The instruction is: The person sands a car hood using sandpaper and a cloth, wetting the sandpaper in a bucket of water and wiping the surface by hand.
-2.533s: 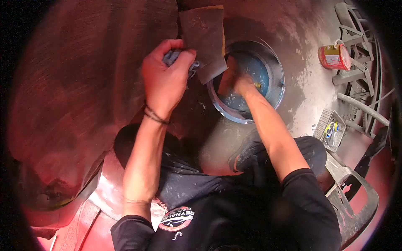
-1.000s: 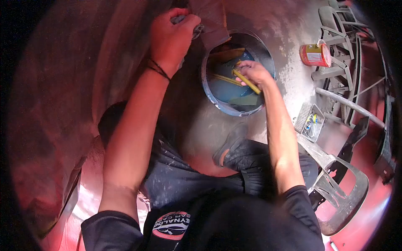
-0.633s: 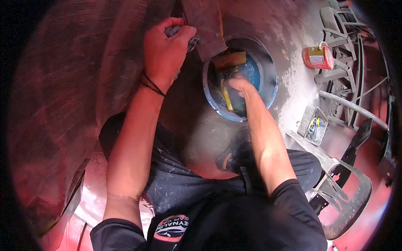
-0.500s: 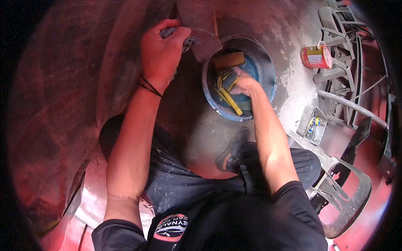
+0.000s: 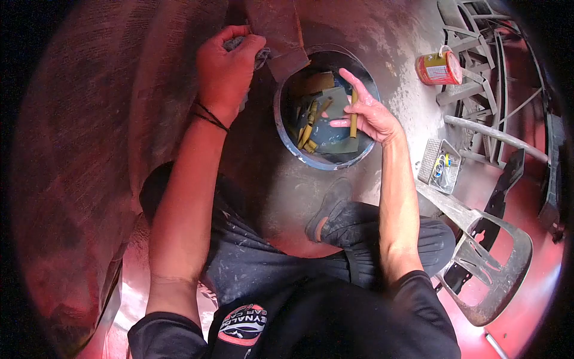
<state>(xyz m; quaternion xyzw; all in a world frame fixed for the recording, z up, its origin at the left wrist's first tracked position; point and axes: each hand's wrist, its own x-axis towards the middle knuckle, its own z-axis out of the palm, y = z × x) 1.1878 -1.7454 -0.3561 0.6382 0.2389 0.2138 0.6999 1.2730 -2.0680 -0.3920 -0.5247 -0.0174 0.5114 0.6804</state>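
Observation:
My left hand (image 5: 224, 78) is closed around a crumpled grey cloth (image 5: 262, 58), raised beside a large dark panel (image 5: 89, 149). Over the round bucket (image 5: 281, 128), my right hand (image 5: 373, 116) pinches a narrow yellowish roll of sandpaper (image 5: 354, 127) with the thumb; its index finger points outward and the fingertips look wet. Inside the bucket, water surrounds several curled yellow-brown strips (image 5: 308, 127), flat grey-green sheets (image 5: 336, 102) and a brown block-like piece (image 5: 320, 82). The cloth is partly hidden by my left fingers.
A red and gold paint can (image 5: 439, 67) sits on grey chair frames (image 5: 472, 84) at the right. Nearer me are a small mesh basket (image 5: 427, 161) with small items and a grey plastic chair (image 5: 514, 257). A flat panel piece (image 5: 278, 36) juts toward the bucket's far rim.
My right hand has drawn up and right from inside the bucket, bringing out one yellow roll. Other strips lie in the water. My left hand keeps hold of the cloth.

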